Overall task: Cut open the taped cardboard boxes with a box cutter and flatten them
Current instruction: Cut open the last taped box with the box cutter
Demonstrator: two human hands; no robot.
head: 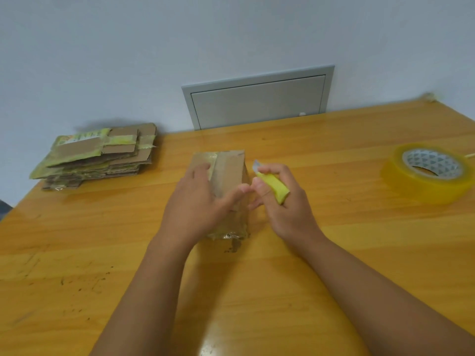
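Note:
A small taped cardboard box (229, 167) stands on the wooden table (334, 253) at the middle. My left hand (195, 201) lies over its top and left side, fingers spread on the cardboard and thumb reaching across to the right edge. Just right of the box, my right hand (282, 201) grips a yellow box cutter (273, 187), its short blade pointing up and away, level with the box's upper right edge. The near part of the box is hidden behind my left hand.
A stack of flattened cardboard boxes (100, 155) with yellow-green tape lies at the far left of the table. A roll of clear yellowish packing tape (429, 173) sits at the right. A grey wall panel (258, 97) stands behind the table's far edge.

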